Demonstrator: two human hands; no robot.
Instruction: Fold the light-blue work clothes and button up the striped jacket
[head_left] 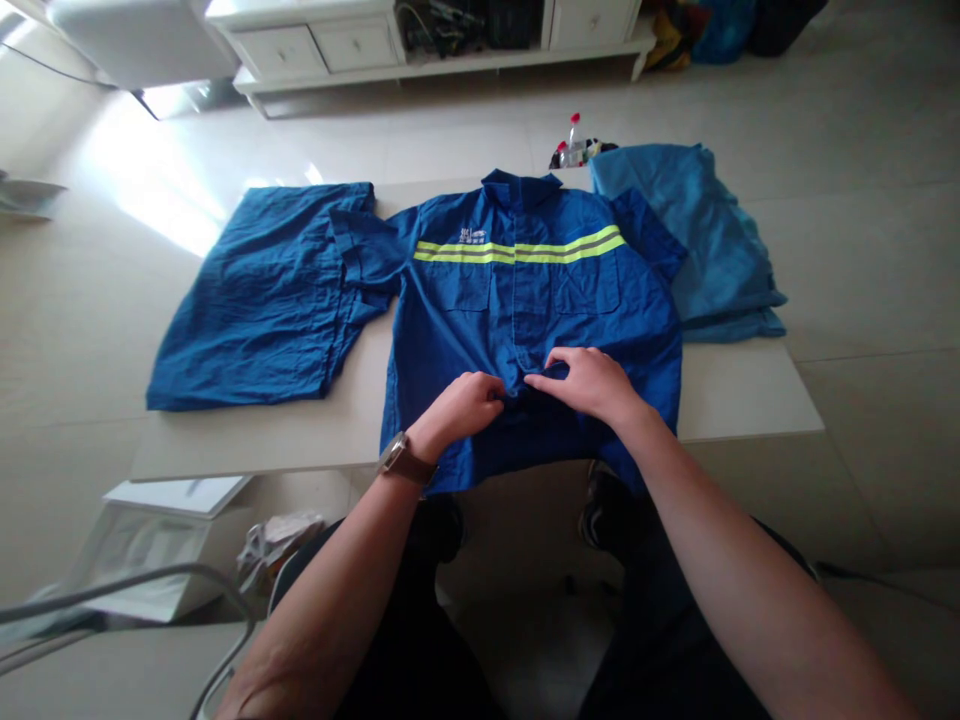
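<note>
A blue work shirt (480,310) with a yellow and grey reflective band across the chest lies face up on a low white table (742,400), collar away from me. Its hem hangs over the near edge. My left hand (461,405), with a watch on the wrist, pinches the left side of the front placket low on the shirt. My right hand (589,380) pinches the placket from the right, fingertips almost meeting the left hand's. Both hands grip the fabric at the lower button line.
A second dark blue garment (262,300) lies spread on the table's left. A folded lighter blue pile (705,240) sits at the right. A small bottle (574,140) stands beyond the far edge. A white cabinet (360,45) lines the far wall; a white box (150,545) sits lower left.
</note>
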